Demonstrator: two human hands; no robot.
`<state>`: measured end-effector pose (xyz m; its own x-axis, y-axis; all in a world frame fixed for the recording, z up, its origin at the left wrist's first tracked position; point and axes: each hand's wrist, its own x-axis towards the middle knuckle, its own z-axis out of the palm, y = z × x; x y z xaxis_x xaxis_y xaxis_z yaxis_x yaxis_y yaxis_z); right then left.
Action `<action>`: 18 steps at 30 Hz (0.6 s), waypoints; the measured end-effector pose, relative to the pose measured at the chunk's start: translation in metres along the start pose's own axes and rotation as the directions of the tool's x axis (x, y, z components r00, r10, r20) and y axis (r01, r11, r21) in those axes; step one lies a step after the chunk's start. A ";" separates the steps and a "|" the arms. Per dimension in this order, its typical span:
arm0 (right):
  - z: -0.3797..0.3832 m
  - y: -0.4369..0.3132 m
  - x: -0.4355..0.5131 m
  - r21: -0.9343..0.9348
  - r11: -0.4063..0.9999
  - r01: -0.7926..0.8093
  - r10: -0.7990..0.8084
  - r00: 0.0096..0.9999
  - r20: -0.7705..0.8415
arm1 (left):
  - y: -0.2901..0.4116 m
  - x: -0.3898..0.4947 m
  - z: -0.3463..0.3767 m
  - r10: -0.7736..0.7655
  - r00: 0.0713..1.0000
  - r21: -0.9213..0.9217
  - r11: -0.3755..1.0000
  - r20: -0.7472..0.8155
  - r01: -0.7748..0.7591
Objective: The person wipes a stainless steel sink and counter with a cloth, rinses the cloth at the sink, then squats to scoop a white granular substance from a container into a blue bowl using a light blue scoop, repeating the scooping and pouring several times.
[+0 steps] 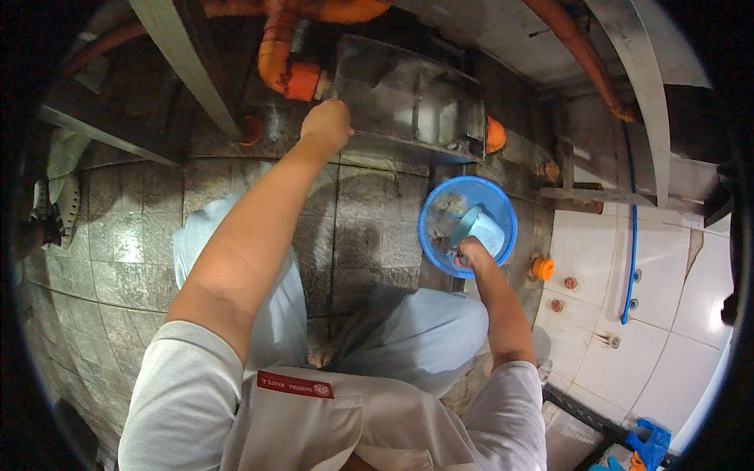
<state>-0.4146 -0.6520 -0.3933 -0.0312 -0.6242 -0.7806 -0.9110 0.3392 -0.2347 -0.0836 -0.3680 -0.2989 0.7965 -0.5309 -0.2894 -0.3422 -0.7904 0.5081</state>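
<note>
My left hand (327,125) is closed on the near left corner of a rectangular metal box (406,94), next to an orange pipe elbow (294,79). Low at the right, my right hand (471,252) grips a light blue plastic dipper (484,228) by its handle side. The dipper is tilted inside a round blue plastic basin (512,226) on the tiled floor. Greyish wet matter (446,206) lies in the basin beside the dipper. The box holds something dark and shiny, too dim to tell exactly.
Metal legs and beams (182,70) stand left and right of the box. An orange capped pipe end (542,269) rises near the basin. A thin blue pipe (632,265) runs along the white tiled wall at right. Shoes (62,212) are at far left.
</note>
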 end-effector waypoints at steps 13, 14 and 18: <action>-0.007 -0.029 -0.186 0.346 0.817 0.462 -0.423 0.887 -0.185 | -0.009 0.004 0.004 0.123 0.992 0.042 0.992 -0.010 -0.122; -0.004 -0.039 -0.211 0.346 0.770 0.536 -0.504 0.844 -0.186 | -0.007 0.006 0.004 0.045 0.999 0.026 0.999 0.008 -0.045; 0.000 -0.099 -0.271 0.155 0.623 0.767 -0.771 0.636 -0.048 | -0.008 0.009 0.008 0.068 0.998 0.008 0.998 -0.008 -0.068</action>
<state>-0.3158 -0.5165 -0.1580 0.6622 -0.6921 -0.2872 -0.5273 -0.1580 -0.8348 -0.0780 -0.3687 -0.3124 0.7753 -0.5809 -0.2480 -0.3994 -0.7551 0.5199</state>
